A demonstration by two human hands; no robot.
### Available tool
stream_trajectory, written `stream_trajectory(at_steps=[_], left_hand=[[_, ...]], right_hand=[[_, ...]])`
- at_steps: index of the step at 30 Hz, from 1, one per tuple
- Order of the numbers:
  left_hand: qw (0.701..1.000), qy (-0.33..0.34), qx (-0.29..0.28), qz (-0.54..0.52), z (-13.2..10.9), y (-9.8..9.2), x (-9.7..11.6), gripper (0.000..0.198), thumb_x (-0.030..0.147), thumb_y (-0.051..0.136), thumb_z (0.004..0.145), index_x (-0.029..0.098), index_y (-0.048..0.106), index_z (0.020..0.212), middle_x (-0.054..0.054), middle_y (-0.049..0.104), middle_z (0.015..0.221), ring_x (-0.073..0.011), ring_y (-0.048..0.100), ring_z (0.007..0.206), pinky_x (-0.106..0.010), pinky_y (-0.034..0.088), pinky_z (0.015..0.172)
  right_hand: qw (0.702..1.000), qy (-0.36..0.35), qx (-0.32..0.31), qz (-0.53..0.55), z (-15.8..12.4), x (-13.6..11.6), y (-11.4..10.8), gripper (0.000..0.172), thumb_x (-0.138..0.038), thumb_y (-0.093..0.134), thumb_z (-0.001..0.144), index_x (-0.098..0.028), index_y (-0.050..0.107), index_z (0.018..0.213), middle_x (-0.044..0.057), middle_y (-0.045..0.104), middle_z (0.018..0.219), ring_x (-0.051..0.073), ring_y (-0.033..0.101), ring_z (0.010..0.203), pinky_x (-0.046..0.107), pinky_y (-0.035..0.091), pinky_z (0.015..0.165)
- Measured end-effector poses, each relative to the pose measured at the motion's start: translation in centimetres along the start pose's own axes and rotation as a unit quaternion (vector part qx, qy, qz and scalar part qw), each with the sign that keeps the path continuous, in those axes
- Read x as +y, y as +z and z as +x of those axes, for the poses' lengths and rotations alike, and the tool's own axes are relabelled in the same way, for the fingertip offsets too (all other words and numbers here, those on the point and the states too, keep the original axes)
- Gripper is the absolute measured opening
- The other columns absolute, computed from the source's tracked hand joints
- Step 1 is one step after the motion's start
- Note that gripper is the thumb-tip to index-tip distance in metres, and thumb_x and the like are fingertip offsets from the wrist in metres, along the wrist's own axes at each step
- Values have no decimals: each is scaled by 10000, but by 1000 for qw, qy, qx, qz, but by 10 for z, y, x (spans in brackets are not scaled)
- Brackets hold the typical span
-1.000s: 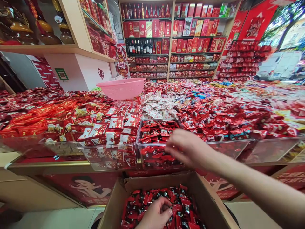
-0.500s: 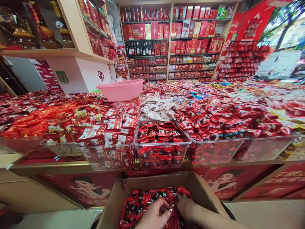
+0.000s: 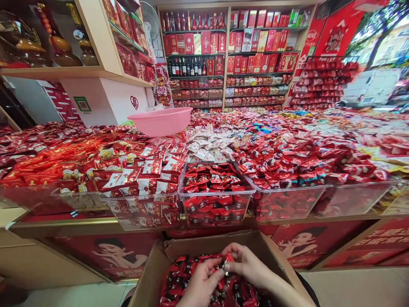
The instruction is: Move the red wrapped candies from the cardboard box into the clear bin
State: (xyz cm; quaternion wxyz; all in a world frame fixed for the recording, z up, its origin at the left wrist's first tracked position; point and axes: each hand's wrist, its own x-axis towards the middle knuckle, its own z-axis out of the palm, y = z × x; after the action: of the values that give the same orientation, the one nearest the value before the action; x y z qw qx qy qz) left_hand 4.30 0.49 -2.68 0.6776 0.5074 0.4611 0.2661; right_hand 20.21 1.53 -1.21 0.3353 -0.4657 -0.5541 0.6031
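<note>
A cardboard box (image 3: 271, 251) at the bottom of the view holds many small red-and-black wrapped candies (image 3: 179, 277). Over these, my left hand (image 3: 204, 277) is closed around one or more red wrapped candies, partly hidden by its fingers. Close beside it, my right hand (image 3: 244, 262) pinches a red wrapped candy (image 3: 228, 261) between thumb and fingers. The fingertips of both hands nearly meet above the pile. Just beyond the box, a clear plastic bin (image 3: 217, 194) on the counter contains similar red-and-black candies.
Clear bins of red-and-white packets (image 3: 150, 183) and red packets (image 3: 287, 170) flank the middle bin along the counter edge (image 3: 96, 224). A pink plastic basket (image 3: 161, 121) rests on the goods behind. Shelves (image 3: 194, 55) with bottles and boxes stand at the back.
My right hand has risen out of the pile and come left beside my left hand, with a red candy now showing in its fingers. My left hand stays nearly in place.
</note>
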Motion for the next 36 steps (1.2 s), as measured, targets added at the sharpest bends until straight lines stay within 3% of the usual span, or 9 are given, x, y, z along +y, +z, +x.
stream_trajectory(at_steps=[3, 7, 10, 18, 21, 24, 28, 32, 36], left_hand=[[999, 33, 16, -39, -1, 1, 4, 551, 447, 538, 659, 130, 459, 1103, -63, 615, 803, -147, 568, 597, -221, 388, 469], [997, 61, 21, -51, -5, 2, 10, 529, 404, 521, 696, 115, 444, 1132, -43, 621, 693, -140, 555, 587, -240, 417, 507], [995, 80, 34, -50, -7, 3, 15, 488, 376, 493, 725, 130, 436, 1142, -57, 622, 779, -143, 564, 618, -248, 428, 527], [990, 40, 31, -130, -4, 4, 17, 468, 433, 521, 688, 179, 438, 1073, -60, 593, 914, -131, 578, 598, -216, 399, 484], [981, 9, 16, -192, -9, 4, 21, 415, 413, 507, 707, 207, 399, 1050, -31, 600, 820, -101, 562, 496, -181, 328, 424], [981, -24, -8, -192, -12, 3, 25, 367, 434, 456, 733, 213, 411, 1023, -16, 596, 784, -88, 543, 456, -175, 291, 408], [997, 11, 37, -67, -12, 2, 25, 352, 463, 413, 747, 208, 490, 977, -28, 584, 890, -122, 554, 651, -203, 374, 502], [999, 41, 1, -31, -8, 3, 18, 301, 377, 556, 673, 187, 542, 906, -25, 605, 844, -146, 544, 722, -219, 402, 560], [993, -12, 43, -112, -2, 2, 11, 309, 378, 601, 612, 171, 561, 838, -13, 619, 745, -150, 553, 642, -243, 415, 543]], right_hand=[[993, 15, 33, 109, 1, -1, 2, 290, -404, 570, 637, -172, 467, 776, -60, 469, 541, 72, 430, 463, 204, 376, 464], [989, 0, 72, 131, 2, -4, 0, 326, -477, 518, 667, -157, 483, 722, -37, 488, 565, 69, 428, 456, 205, 378, 448], [986, -1, 99, 137, 1, -5, -1, 347, -501, 477, 690, -160, 502, 749, -21, 511, 608, 80, 456, 482, 211, 383, 459], [992, -39, 63, 103, -5, -5, 1, 269, -404, 566, 662, -167, 509, 776, -21, 519, 667, 86, 492, 558, 209, 381, 517], [987, -95, -15, 132, -9, -8, 3, 486, -301, 654, 595, -233, 419, 1015, -1, 514, 887, 107, 518, 713, 230, 409, 614], [990, -109, -49, 78, -11, -9, 4, 408, -277, 645, 607, -221, 449, 960, 22, 490, 975, 113, 505, 763, 231, 408, 643], [998, -70, -2, 9, -7, -2, 4, 261, -275, 601, 644, -198, 421, 817, -43, 492, 679, 69, 449, 556, 186, 361, 508], [992, -70, 29, -96, -6, 5, 9, 321, -152, 555, 638, -211, 351, 879, -81, 436, 584, 56, 391, 463, 163, 304, 427], [946, -138, 126, -265, -17, 1, 21, 404, -146, 544, 643, -208, 358, 996, 11, 503, 826, 115, 492, 662, 236, 416, 600]])
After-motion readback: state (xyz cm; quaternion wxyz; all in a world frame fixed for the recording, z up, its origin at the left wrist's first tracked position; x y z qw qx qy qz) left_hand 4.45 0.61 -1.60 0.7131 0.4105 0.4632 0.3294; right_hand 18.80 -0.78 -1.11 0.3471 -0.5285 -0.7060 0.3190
